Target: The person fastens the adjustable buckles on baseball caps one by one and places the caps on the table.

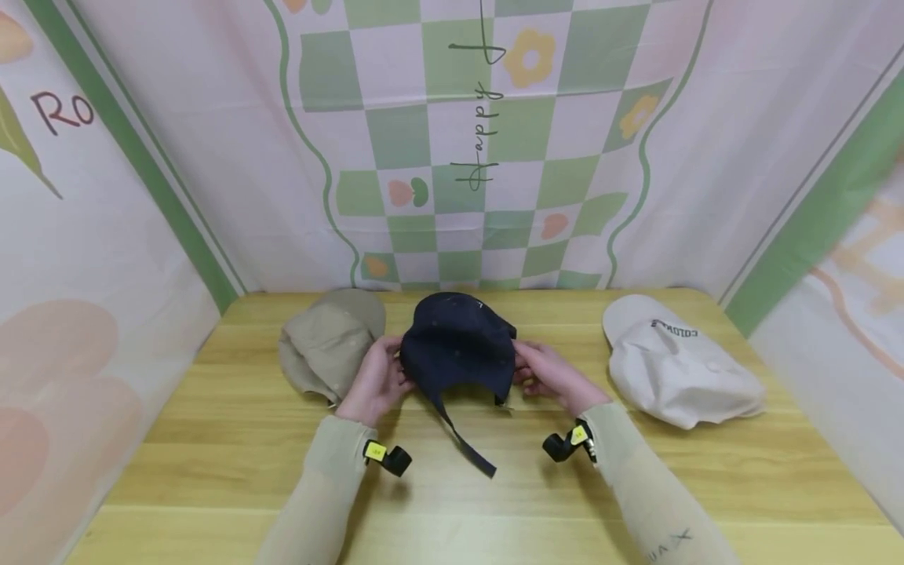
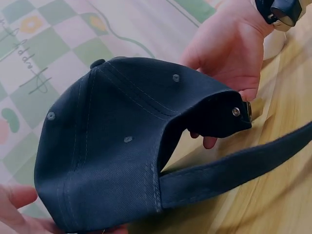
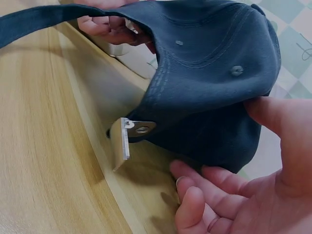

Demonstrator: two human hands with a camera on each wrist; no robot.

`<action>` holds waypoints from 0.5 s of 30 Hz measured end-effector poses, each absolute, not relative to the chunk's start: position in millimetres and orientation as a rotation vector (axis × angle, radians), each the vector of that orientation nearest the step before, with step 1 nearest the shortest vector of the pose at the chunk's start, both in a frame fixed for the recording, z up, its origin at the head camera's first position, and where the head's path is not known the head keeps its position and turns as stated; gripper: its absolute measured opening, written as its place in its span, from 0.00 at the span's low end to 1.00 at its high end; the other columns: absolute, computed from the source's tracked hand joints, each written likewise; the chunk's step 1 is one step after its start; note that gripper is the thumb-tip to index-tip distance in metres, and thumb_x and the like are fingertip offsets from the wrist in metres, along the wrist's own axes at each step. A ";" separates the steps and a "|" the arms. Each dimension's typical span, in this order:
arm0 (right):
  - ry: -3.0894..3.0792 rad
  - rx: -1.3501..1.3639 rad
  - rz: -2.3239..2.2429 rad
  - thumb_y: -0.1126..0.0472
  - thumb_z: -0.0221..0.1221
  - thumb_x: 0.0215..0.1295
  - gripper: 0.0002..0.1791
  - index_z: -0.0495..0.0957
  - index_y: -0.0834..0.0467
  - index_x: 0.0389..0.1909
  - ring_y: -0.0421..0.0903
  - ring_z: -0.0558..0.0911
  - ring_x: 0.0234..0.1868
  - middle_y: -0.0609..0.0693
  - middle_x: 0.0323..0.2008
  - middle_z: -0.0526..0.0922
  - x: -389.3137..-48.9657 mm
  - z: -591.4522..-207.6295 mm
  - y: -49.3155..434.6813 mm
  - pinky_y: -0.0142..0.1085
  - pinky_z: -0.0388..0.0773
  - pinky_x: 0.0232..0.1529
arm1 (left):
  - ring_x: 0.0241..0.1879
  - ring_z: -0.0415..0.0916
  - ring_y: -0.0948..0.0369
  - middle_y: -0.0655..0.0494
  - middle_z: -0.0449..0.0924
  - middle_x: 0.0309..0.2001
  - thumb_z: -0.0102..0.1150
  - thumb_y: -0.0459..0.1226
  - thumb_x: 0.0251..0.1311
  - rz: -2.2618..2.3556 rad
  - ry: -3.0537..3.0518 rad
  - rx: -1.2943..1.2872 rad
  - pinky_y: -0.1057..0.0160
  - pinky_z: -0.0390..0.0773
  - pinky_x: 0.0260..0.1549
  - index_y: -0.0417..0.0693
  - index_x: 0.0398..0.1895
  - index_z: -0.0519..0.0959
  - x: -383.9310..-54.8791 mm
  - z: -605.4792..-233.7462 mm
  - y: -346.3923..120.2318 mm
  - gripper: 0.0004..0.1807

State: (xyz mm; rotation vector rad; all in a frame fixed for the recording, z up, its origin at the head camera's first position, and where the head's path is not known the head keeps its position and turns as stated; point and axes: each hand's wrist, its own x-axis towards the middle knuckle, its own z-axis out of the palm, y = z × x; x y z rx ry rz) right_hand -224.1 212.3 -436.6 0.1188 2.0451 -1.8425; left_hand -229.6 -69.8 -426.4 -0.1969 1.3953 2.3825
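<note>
A navy baseball cap (image 1: 457, 345) is held at the middle of the table, its back opening toward me. Its long loose strap (image 1: 462, 443) trails down, unfastened. At the cap's left side my left hand (image 1: 381, 380) grips the lower edge, thumb outside and other fingers partly hidden under it. My right hand (image 1: 551, 375) holds the opposite side; in the right wrist view its thumb (image 3: 273, 114) lies against the fabric with curled fingers (image 3: 209, 195) below. A metal buckle (image 3: 127, 139) hangs at the right end of the back opening.
A khaki cap (image 1: 325, 341) lies to the left, close beside my left hand. On the right rests an off-white cap (image 1: 678, 365) with dark lettering. The wooden table (image 1: 212, 471) ends at a patterned curtain (image 1: 282, 235) behind and at both sides.
</note>
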 end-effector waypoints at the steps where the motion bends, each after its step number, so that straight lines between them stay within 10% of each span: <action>1: 2.037 0.120 -1.853 0.45 0.47 0.81 0.30 0.65 0.69 0.64 0.41 0.78 0.32 0.45 0.33 0.83 -224.1 -436.7 212.5 0.31 0.76 0.27 | 0.51 0.71 0.50 0.42 0.72 0.56 0.37 0.36 0.68 2.375 1.381 -0.185 0.53 0.69 0.54 0.41 0.52 0.68 -229.9 -426.7 -69.8 0.15; 6: 2.009 0.127 -1.879 0.44 0.48 0.80 0.31 0.66 0.68 0.64 0.41 0.79 0.32 0.46 0.31 0.85 -223.3 -436.6 212.0 0.33 0.78 0.29 | 0.66 0.63 0.44 0.35 0.59 0.72 0.38 0.28 0.65 2.332 1.410 -0.132 0.49 0.63 0.66 0.35 0.75 0.55 -229.5 -428.2 -69.1 0.32; 15: 2.017 0.145 -1.914 0.41 0.51 0.78 0.25 0.78 0.61 0.44 0.43 0.79 0.31 0.48 0.29 0.83 -221.8 -434.8 212.9 0.35 0.79 0.34 | 0.66 0.66 0.43 0.32 0.63 0.69 0.40 0.25 0.72 2.335 1.411 -0.180 0.50 0.66 0.66 0.25 0.72 0.56 -227.9 -430.2 -68.2 0.26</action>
